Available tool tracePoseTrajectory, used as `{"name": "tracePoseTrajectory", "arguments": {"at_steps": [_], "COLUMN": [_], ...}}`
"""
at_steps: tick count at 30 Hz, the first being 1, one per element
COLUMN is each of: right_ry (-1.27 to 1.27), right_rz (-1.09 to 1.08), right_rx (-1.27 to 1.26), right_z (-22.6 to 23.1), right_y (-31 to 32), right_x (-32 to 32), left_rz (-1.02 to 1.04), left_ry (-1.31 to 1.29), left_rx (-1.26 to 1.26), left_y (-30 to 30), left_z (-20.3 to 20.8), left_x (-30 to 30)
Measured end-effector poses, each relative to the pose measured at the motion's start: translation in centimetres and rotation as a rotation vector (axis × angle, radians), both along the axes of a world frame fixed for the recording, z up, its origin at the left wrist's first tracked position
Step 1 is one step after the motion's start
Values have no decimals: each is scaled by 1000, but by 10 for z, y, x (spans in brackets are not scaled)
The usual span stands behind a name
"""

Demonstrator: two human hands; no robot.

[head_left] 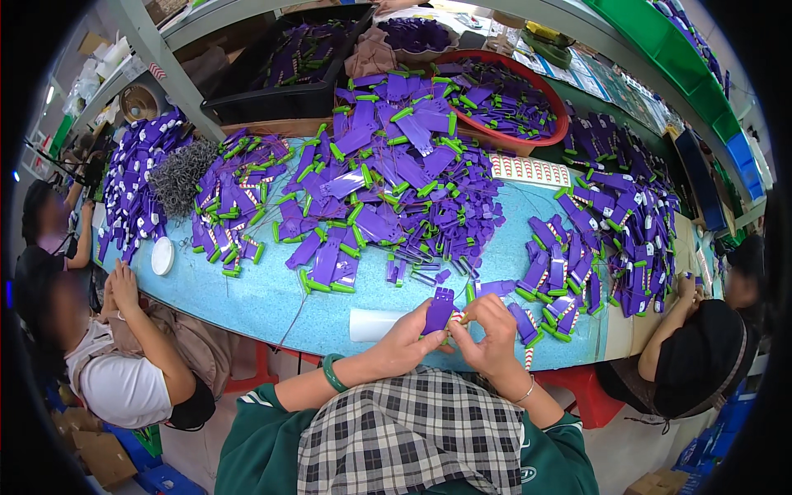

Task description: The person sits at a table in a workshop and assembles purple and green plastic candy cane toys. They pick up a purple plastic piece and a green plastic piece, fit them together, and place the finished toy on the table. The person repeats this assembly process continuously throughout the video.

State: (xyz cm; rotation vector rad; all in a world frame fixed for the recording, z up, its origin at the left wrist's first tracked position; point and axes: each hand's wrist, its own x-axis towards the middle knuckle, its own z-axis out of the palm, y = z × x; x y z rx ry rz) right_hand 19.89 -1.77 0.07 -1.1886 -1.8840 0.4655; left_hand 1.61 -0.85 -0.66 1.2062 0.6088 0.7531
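In front of my body, my left hand [402, 337] grips a flat purple plastic piece [440, 307] that stands up from the fingers. My right hand [492, 334] meets it from the other side, thumb and fingertips pinched together at the piece's lower edge. Between the two hands shows a small red-and-white striped sticker [457, 317], partly covered by the fingers. A white cylinder [371, 324] lies on the table by my left hand. Beyond my right hand lie purple pieces with green ends and striped stickers [569, 264].
A large heap of purple and green parts [388, 157] covers the blue table's middle. Behind it stand a black crate [235, 109] and a red basin [564, 124]. A striped sticker sheet [528, 170] lies right of the heap. People sit at left [124, 363] and right [693, 355].
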Motion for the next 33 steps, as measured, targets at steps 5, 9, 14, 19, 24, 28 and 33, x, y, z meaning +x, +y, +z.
{"name": "tracePoseTrajectory", "arguments": {"at_steps": [5, 9, 14, 19, 24, 28, 33], "right_ry": [253, 267, 549, 1003, 1040, 1002, 938], "right_rz": [75, 261, 354, 330, 228, 290, 286], "right_rx": [-403, -468, -566, -681, -852, -938, -933], "right_z": [-5, -5, -3, 5, 0, 12, 10], "right_y": [3, 9, 4, 3, 9, 11, 13], "right_x": [-2, -5, -6, -9, 4, -1, -5], "left_rz": [-85, -289, -678, -99, 407, 354, 303], "left_ry": [-191, -377, -478, 61, 321, 354, 246], "left_rx": [-322, -810, -754, -197, 1307, 1520, 1632], "left_y": [2, -3, 2, 5, 30, 25, 22], "left_z": [8, -13, -20, 16, 28, 24, 17], "left_x": [3, 11, 13, 3, -16, -15, -13]}}
